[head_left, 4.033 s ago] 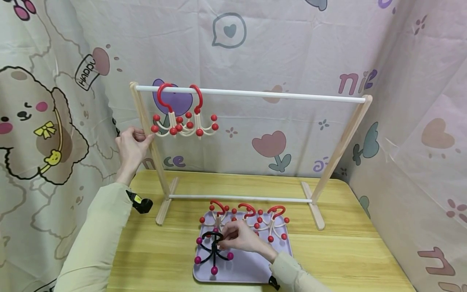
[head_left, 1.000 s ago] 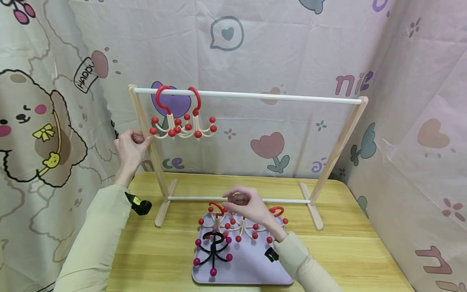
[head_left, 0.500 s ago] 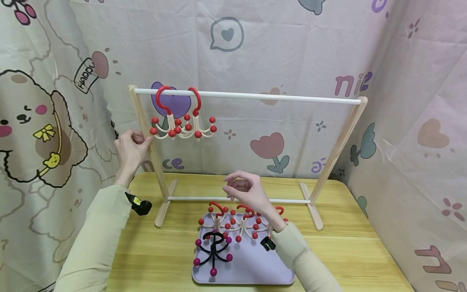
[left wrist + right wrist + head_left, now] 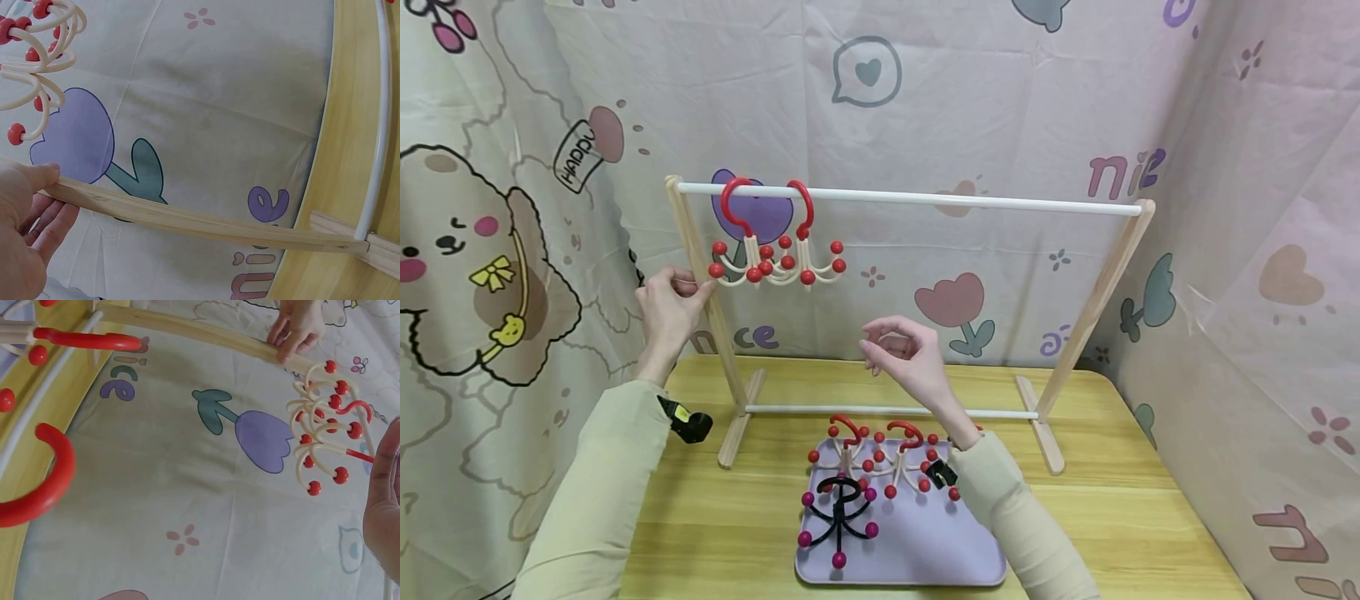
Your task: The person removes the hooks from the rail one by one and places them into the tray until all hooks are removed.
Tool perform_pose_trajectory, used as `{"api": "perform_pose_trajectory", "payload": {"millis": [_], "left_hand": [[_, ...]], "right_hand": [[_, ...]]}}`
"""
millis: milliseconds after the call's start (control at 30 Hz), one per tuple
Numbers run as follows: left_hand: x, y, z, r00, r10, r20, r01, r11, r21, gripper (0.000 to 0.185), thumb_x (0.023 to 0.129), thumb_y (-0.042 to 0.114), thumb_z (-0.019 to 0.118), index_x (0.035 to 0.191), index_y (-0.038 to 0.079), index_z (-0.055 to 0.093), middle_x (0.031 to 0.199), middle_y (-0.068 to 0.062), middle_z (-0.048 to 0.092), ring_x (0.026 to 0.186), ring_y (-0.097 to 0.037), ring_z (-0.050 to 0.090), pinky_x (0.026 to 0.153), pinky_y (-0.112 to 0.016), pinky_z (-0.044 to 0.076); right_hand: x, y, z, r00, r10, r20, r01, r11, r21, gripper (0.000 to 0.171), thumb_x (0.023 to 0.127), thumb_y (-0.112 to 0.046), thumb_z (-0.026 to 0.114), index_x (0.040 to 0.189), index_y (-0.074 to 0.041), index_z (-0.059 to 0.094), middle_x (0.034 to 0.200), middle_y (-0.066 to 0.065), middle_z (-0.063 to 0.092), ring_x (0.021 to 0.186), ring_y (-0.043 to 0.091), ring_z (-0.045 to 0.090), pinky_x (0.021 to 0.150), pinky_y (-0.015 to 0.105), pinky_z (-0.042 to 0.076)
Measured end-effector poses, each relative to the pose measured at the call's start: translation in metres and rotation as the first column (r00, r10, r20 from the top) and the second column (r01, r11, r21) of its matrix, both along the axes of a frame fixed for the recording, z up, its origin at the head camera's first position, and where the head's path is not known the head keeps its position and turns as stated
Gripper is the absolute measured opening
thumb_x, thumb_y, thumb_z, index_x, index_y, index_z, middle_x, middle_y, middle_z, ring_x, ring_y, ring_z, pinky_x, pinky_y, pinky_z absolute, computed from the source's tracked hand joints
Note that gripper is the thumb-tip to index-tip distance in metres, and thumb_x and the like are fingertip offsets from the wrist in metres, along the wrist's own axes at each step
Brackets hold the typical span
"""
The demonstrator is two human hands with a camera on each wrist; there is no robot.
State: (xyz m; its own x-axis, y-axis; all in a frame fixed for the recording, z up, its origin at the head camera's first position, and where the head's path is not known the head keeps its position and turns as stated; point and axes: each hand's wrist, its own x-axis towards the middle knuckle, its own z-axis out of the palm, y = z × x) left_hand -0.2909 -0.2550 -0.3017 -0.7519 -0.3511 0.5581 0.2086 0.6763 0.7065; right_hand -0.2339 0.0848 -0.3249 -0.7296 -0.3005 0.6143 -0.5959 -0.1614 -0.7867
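My left hand (image 4: 670, 308) pinches the left wooden post (image 4: 187, 212) of a hanging rack between thumb and fingers. My right hand (image 4: 913, 362) is raised in front of the rack's lower bar, fingers loosely bent and nothing between them. Two cream octopus-style hangers with red hooks (image 4: 806, 208) and red ball tips hang from the white top bar (image 4: 940, 197), near its left end. Below, a lilac tray (image 4: 925, 558) bears a black hanger (image 4: 838, 515) with magenta balls at front left. Red-hooked cream hangers (image 4: 901, 467) stand along its back, one mostly hidden by my right forearm.
The rack's feet (image 4: 1042, 425) stand on a yellow wood-grain table (image 4: 1112, 500), with a white lower bar (image 4: 820, 410) between them. A printed curtain (image 4: 887, 133) closes off the back and both sides.
My right hand was at the black hanger on the tray; it has let go, and has risen above the tray's back edge. The left hand stays on the post.
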Motion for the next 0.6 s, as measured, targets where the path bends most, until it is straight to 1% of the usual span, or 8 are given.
{"api": "perform_pose_trajectory", "payload": {"millis": [67, 200, 333, 467, 533, 600], "left_hand": [[0.000, 0.000, 0.000, 1.000, -0.003, -0.001, 0.003, 1.000, 0.002, 0.033, 0.094, 0.018, 0.070, 0.109, -0.010, 0.064, 0.101, -0.032, 0.069, 0.108, -0.040, 0.058, 0.094, -0.041, 0.037], [0.000, 0.000, 0.001, 1.000, -0.005, -0.006, 0.005, 1.000, 0.004, 0.033, 0.093, 0.018, 0.070, 0.109, -0.010, 0.064, 0.101, -0.032, 0.069, 0.108, -0.041, 0.058, 0.097, -0.044, 0.037], [0.000, 0.000, 0.001, 1.000, -0.003, -0.009, 0.003, 1.000, 0.002, 0.032, 0.093, 0.018, 0.070, 0.109, -0.010, 0.064, 0.100, -0.032, 0.069, 0.104, -0.040, 0.059, 0.094, -0.042, 0.038], [0.000, 0.000, 0.001, 1.000, -0.004, -0.002, 0.004, 1.000, 0.003, 0.032, 0.094, 0.018, 0.069, 0.109, -0.010, 0.063, 0.100, -0.031, 0.069, 0.106, -0.040, 0.058, 0.096, -0.044, 0.038], [0.000, 0.000, 0.001, 1.000, -0.008, 0.005, 0.008, 1.000, 0.005, 0.033, 0.094, 0.018, 0.069, 0.110, -0.010, 0.063, 0.101, -0.032, 0.068, 0.108, -0.040, 0.057, 0.097, -0.045, 0.037], [0.000, 0.000, 0.000, 1.000, -0.005, 0.008, 0.005, 1.000, 0.004, 0.033, 0.094, 0.018, 0.069, 0.110, -0.010, 0.063, 0.101, -0.031, 0.069, 0.105, -0.039, 0.058, 0.094, -0.042, 0.039]], "right_hand": [[-0.003, -0.001, 0.003, 1.000, -0.010, -0.003, 0.010, 1.000, -0.006, 0.021, 0.090, 0.004, 0.067, 0.109, 0.011, 0.065, 0.080, -0.003, 0.069, 0.062, 0.009, 0.067, 0.060, 0.025, 0.056], [-0.008, -0.003, 0.011, 0.999, -0.031, -0.010, 0.031, 0.999, -0.012, 0.021, 0.089, 0.003, 0.067, 0.110, 0.010, 0.065, 0.082, -0.006, 0.068, 0.063, 0.009, 0.068, 0.059, 0.025, 0.056], [-0.014, -0.005, 0.019, 0.998, -0.054, -0.032, 0.053, 0.999, -0.009, 0.022, 0.090, 0.003, 0.067, 0.111, 0.009, 0.065, 0.083, -0.007, 0.067, 0.063, 0.007, 0.068, 0.060, 0.028, 0.057], [-0.019, -0.008, 0.028, 0.996, -0.077, -0.051, 0.077, 0.997, -0.013, 0.023, 0.090, 0.003, 0.068, 0.112, 0.008, 0.065, 0.082, -0.006, 0.067, 0.062, 0.008, 0.067, 0.060, 0.029, 0.057], [-0.022, -0.010, 0.032, 0.995, -0.087, -0.053, 0.086, 0.996, -0.014, 0.023, 0.090, 0.003, 0.068, 0.112, 0.008, 0.065, 0.082, -0.006, 0.067, 0.061, 0.009, 0.067, 0.060, 0.028, 0.056], [-0.025, -0.012, 0.036, 0.994, -0.098, -0.053, 0.097, 0.995, -0.011, 0.023, 0.090, 0.003, 0.068, 0.113, 0.007, 0.065, 0.081, -0.005, 0.066, 0.061, 0.012, 0.067, 0.060, 0.028, 0.056]]}}
